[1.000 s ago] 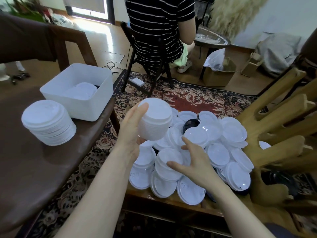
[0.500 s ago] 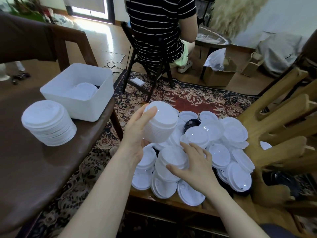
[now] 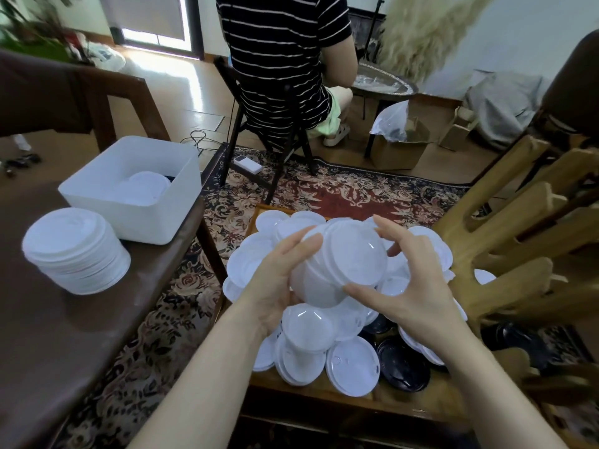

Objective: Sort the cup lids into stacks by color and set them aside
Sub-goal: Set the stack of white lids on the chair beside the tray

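Observation:
My left hand [image 3: 278,286] grips a stack of white lids [image 3: 321,280] from its left side, held above the pile. My right hand [image 3: 411,286] holds one more white lid [image 3: 356,254] by its rim, thumb below and fingers above, against the top of that stack. Below lies a loose pile of white lids [image 3: 311,345] on a low wooden table [image 3: 324,400], with black lids [image 3: 403,364] showing at its lower right. A finished stack of white lids [image 3: 74,251] stands on the brown table [image 3: 48,351] to the left.
A white bin [image 3: 129,192] with a few lids inside sits behind the finished stack. A person in a striped shirt [image 3: 278,50] sits on a chair beyond the patterned rug [image 3: 340,192]. A wooden chair frame [image 3: 518,238] stands close on the right.
My right hand left the pile and came up with a white lid to the top of the stack. My left hand tilted the stack and shifted it right, toward the middle.

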A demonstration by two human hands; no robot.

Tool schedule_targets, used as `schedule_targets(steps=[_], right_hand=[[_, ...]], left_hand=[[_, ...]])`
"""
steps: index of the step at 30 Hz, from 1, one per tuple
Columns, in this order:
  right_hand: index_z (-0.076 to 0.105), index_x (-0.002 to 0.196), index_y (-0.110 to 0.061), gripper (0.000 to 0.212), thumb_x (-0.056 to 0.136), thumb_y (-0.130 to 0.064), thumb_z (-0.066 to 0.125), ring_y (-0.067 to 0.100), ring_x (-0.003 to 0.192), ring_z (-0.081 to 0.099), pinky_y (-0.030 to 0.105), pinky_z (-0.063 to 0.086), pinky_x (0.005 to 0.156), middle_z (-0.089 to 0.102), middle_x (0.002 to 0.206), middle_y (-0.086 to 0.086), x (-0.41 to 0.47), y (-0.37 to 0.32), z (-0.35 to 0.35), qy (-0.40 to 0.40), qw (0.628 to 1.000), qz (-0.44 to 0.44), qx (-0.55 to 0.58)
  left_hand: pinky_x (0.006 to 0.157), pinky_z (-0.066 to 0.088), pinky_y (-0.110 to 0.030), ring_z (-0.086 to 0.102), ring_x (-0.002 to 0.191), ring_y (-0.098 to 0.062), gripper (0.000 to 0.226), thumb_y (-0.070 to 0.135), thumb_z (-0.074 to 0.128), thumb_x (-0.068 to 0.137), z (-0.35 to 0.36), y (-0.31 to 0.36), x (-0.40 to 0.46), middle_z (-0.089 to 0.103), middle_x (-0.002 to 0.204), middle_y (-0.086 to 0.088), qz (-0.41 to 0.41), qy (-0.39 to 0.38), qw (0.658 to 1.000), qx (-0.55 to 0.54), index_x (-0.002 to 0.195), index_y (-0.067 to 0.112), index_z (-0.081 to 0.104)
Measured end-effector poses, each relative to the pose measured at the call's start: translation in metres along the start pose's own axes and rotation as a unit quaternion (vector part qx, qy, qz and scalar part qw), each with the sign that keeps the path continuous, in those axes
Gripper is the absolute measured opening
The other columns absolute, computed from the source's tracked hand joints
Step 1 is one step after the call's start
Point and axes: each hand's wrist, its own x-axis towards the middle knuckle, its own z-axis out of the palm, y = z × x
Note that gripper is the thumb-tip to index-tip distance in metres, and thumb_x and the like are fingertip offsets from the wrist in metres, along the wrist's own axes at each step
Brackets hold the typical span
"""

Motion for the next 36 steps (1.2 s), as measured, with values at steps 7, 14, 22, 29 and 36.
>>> schedule_targets(steps=[7, 14, 22, 29, 36], right_hand=[[0.033, 0.145, -0.043, 0.087, 0.070, -0.041, 0.077, -0.003, 0.126, 0.044, 0.016, 0.036, 0.096, 0.044, 0.142, -0.029, 0.002, -0.002, -0.008, -0.115, 0.977, 0.075, 0.161], [0.037, 0.143, -0.039, 0.085, 0.067, -0.042, 0.076, -0.008, 0.123, 0.047, 0.008, 0.041, 0.090, 0.053, 0.135, -0.019, 0.007, -0.009, 0.002, -0.062, 0.972, 0.117, 0.192], [0.008, 0.153, -0.038, 0.092, 0.088, -0.012, 0.066, -0.002, 0.148, 0.013, 0.017, 0.015, 0.118, 0.022, 0.160, -0.019, 0.010, -0.003, -0.014, -0.239, 0.953, -0.009, 0.185], [0.044, 0.139, -0.034, 0.072, 0.073, -0.047, 0.071, -0.007, 0.131, 0.035, 0.010, 0.033, 0.102, 0.045, 0.138, -0.014, 0.005, -0.014, 0.005, -0.084, 0.988, 0.048, 0.117], [0.046, 0.140, -0.032, 0.064, 0.083, -0.029, 0.074, -0.005, 0.139, 0.031, 0.011, 0.028, 0.109, 0.041, 0.145, -0.026, 0.007, -0.006, -0.007, -0.172, 0.970, 0.030, 0.168]], left_hand=[[0.068, 0.060, -0.031, 0.073, 0.100, -0.016, 0.055, 0.035, 0.074, 0.077, 0.001, -0.001, -0.001, 0.073, 0.120, -0.001, 0.019, -0.013, 1.000, 0.015, 0.130, 0.029, 0.063], [0.071, 0.060, -0.031, 0.072, 0.101, -0.014, 0.052, 0.044, 0.067, 0.077, 0.005, -0.004, -0.002, 0.073, 0.120, 0.001, 0.004, -0.011, 1.000, 0.028, 0.128, 0.030, 0.065], [0.105, 0.048, -0.054, 0.066, 0.117, -0.025, 0.048, 0.053, 0.062, 0.085, 0.004, -0.006, 0.000, 0.071, 0.124, 0.000, -0.026, 0.008, 0.999, 0.023, 0.128, 0.031, 0.066], [0.088, 0.057, -0.044, 0.070, 0.108, -0.025, 0.043, 0.044, 0.063, 0.089, 0.006, -0.003, -0.002, 0.072, 0.121, -0.005, -0.015, 0.011, 1.000, -0.006, 0.127, 0.025, 0.067], [0.082, 0.056, -0.039, 0.070, 0.100, -0.020, 0.048, 0.052, 0.062, 0.084, 0.006, -0.003, -0.001, 0.073, 0.120, -0.004, -0.023, 0.022, 0.999, 0.010, 0.125, 0.027, 0.069]])
